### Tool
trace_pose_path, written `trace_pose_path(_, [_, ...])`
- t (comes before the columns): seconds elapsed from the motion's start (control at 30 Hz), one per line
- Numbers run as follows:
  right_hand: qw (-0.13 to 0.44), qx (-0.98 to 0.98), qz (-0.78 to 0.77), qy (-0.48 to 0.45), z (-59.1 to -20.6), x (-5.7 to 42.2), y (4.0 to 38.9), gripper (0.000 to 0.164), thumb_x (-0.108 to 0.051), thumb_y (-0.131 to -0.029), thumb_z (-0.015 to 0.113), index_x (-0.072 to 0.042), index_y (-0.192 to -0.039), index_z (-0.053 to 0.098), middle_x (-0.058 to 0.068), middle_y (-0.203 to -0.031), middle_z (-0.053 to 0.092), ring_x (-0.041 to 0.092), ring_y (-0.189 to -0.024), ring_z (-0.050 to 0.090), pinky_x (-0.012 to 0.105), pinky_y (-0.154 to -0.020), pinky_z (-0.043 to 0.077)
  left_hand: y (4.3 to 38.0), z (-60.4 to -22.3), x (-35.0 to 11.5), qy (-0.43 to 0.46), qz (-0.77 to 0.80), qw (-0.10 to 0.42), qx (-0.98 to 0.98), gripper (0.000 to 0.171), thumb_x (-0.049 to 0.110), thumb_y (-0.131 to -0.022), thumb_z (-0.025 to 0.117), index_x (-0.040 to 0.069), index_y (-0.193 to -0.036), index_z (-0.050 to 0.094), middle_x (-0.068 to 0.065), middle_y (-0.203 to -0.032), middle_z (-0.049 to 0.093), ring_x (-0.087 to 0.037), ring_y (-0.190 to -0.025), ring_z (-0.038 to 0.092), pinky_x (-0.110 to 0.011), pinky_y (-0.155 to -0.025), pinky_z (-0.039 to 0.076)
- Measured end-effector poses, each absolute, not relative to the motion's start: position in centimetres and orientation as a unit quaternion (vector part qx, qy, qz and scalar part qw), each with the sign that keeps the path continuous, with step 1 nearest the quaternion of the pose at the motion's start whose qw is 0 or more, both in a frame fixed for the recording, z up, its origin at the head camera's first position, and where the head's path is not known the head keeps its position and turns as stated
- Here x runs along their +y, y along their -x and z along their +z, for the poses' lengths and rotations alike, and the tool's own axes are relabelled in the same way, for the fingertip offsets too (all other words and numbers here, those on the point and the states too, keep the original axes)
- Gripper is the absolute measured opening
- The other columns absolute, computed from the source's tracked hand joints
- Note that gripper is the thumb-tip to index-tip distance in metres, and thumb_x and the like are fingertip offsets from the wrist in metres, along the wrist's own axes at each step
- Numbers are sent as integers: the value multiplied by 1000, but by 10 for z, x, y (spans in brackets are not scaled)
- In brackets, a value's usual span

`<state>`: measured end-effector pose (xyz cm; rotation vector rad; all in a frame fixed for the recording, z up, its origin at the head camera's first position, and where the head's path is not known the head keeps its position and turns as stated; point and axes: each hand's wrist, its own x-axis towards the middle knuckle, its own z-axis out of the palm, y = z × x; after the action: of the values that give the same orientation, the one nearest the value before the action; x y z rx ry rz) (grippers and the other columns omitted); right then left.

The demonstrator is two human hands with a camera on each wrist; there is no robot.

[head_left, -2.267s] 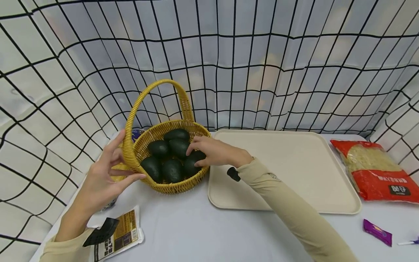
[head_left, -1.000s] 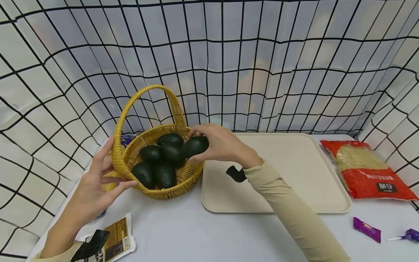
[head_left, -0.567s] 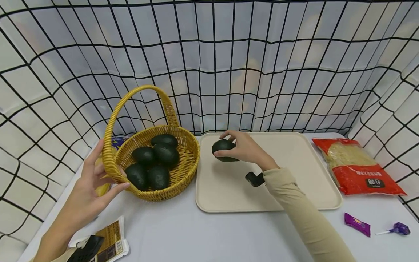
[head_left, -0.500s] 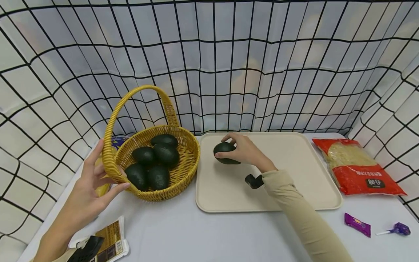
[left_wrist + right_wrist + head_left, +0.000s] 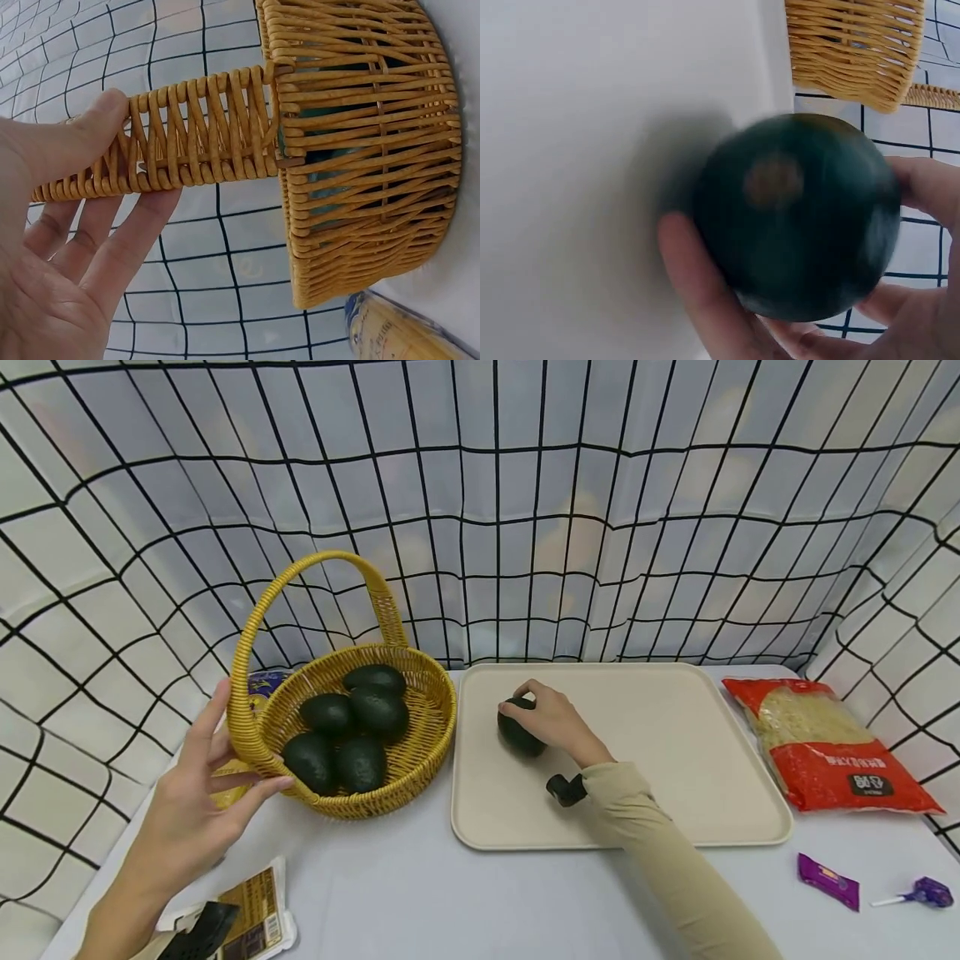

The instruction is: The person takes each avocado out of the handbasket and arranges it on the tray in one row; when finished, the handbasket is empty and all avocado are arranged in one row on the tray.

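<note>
My left hand pinches the lower handle of a yellow wicker basket, thumb on one side and fingers on the other; the left wrist view shows this handle close up. Inside the basket lie several dark green avocados. My right hand holds another avocado at the left part of a cream tray. In the right wrist view the fingers curve round this avocado, low over the tray surface, which carries its shadow.
Right of the tray lies a red noodle bag. A purple-wrapped sweet and a lollipop are at the front right. A brown-and-white packet lies front left, a yellow-and-blue package behind the basket. Black netting encloses the table.
My right hand has taken an avocado out of the basket, carried it right over the tray and lowered it, tilting it. My left hand has kept its hold on the handle.
</note>
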<state>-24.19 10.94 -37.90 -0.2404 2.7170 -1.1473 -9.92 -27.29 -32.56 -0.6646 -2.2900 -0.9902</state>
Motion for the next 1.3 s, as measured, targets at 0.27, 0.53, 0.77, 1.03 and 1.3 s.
trace_pose_path(0.27, [130, 900, -402, 109, -371, 92, 239, 52, -35, -101, 66, -10, -146, 56, 20, -140, 59, 35, -113, 65, 49, -107, 52, 94, -325, -273, 225, -368, 264, -863, 108, 60, -86, 64, 8, -168, 17, 32, -127, 54, 21, -101, 59, -5, -75, 56])
trace_pose_path(0.53, [121, 890, -426, 112, -376, 72, 238, 58, -32, -100, 71, -9, -150, 53, 26, -142, 51, 37, -126, 55, 50, -109, 51, 92, -329, -273, 227, -380, 261, -858, 108, 58, -86, 65, 6, -168, 16, 30, -127, 55, 18, -96, 62, -6, -75, 57])
trace_pose_path(0.77, [112, 886, -436, 107, -380, 70, 237, 61, -35, -101, 70, -8, -152, 49, 26, -141, 50, 35, -126, 55, 48, -109, 51, 92, -331, -271, 219, -376, 258, -863, 106, 50, -84, 65, 9, -168, 15, 30, -126, 54, 18, -98, 60, -6, -76, 57])
trace_pose_path(1.03, [92, 891, -426, 132, -370, 75, 239, 62, -34, -103, 68, -6, -153, 48, 26, -138, 50, 34, -105, 68, 48, -104, 54, 91, -330, -273, 221, -374, 261, -862, 107, 59, -87, 64, 7, -168, 16, 32, -128, 53, 20, -96, 60, -5, -75, 56])
trace_pose_path(1.3, [-20, 904, -386, 183, -339, 62, 222, 44, -24, -102, 70, -6, -141, 59, 21, -140, 50, 34, -129, 52, 50, -107, 50, 96, -330, -274, 224, -371, 264, -861, 105, 56, -88, 63, 7, -168, 16, 30, -127, 52, 19, -103, 57, -4, -80, 54])
